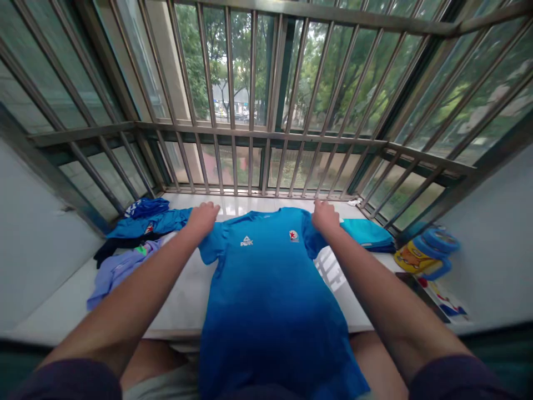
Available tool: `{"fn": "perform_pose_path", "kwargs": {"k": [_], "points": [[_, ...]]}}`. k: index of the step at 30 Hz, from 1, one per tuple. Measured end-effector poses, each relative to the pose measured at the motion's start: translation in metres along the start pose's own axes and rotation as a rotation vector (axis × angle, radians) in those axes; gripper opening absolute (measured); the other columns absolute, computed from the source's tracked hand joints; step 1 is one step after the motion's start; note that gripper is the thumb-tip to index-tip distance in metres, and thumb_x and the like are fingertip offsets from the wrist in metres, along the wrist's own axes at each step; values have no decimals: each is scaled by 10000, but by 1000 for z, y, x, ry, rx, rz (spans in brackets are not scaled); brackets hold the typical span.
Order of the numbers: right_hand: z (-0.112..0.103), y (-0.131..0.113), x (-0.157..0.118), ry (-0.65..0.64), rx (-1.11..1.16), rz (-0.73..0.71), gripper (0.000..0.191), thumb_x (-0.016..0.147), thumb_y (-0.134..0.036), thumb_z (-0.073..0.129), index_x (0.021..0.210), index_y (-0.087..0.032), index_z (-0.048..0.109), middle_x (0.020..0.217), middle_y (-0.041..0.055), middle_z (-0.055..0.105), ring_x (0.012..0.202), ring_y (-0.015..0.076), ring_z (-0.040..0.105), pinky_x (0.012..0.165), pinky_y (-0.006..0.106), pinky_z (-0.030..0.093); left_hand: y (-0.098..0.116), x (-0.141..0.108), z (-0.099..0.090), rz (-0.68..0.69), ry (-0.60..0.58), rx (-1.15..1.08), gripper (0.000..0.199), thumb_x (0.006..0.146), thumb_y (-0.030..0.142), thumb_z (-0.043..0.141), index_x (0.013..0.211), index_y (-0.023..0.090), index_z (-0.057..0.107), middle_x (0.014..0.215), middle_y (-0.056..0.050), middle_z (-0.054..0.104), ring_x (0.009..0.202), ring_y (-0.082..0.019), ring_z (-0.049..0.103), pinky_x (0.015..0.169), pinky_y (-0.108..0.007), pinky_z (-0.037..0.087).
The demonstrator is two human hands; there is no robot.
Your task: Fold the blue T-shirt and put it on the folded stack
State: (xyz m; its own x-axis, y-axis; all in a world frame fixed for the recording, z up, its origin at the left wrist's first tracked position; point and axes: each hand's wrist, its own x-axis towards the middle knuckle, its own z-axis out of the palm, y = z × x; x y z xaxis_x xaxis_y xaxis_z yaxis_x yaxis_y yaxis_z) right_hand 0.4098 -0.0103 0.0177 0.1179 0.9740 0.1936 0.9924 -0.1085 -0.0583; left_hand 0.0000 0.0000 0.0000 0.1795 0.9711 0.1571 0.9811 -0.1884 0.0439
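Blue shirt (270,289), white "PEAK" logo (246,241)

Blue shirt (270,294) hem beyond the bottom edge; yellow jar (427,253) label blurred.

Two hands, the left hand (202,218) and the right hand (325,215), are pressing on one blue shirt (266,289). One pile of clothes (133,239), one folded cloth (366,233) and one yellow jar (425,253) are lying nearby.
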Motion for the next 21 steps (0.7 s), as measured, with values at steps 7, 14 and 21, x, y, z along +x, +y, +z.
{"fn": "perform_pose_path", "kwargs": {"k": [7, 14, 21], "points": [[131, -42, -96, -206, 34, -253, 580, 1076, -364, 531, 1610, -142, 481, 1699, 188, 416, 1578, 345, 341, 1272, 517, 275, 76, -62, 139, 92, -119, -99, 533, 1080, 421, 494, 1557, 196, 570, 1680, -178, 482, 1540, -360, 455, 1230, -540, 388], [184, -31, -171, -300, 130, -263, 646, 1114, -482, 411, 1698, -208, 380, 1781, 139, 252, 1646, 371, 210, 1290, 647, 201, 54, -132, 199, 74, -90, -149, 647, 1079, 535, 465, 1679, 298, 413, 1783, -110, 290, 1651, -350, 266, 1313, -628, 212], [173, 28, -135, -289, 31, -8, 635, 1110, -495, 415, 1691, -238, 404, 1774, 137, 282, 1630, 383, 252, 1276, 663, 226, 28, -186, 201, 86, -35, -142, 632, 1078, 526, 478, 1680, 350, 400, 1773, -64, 329, 1639, -317, 305, 1322, -603, 218]]}}
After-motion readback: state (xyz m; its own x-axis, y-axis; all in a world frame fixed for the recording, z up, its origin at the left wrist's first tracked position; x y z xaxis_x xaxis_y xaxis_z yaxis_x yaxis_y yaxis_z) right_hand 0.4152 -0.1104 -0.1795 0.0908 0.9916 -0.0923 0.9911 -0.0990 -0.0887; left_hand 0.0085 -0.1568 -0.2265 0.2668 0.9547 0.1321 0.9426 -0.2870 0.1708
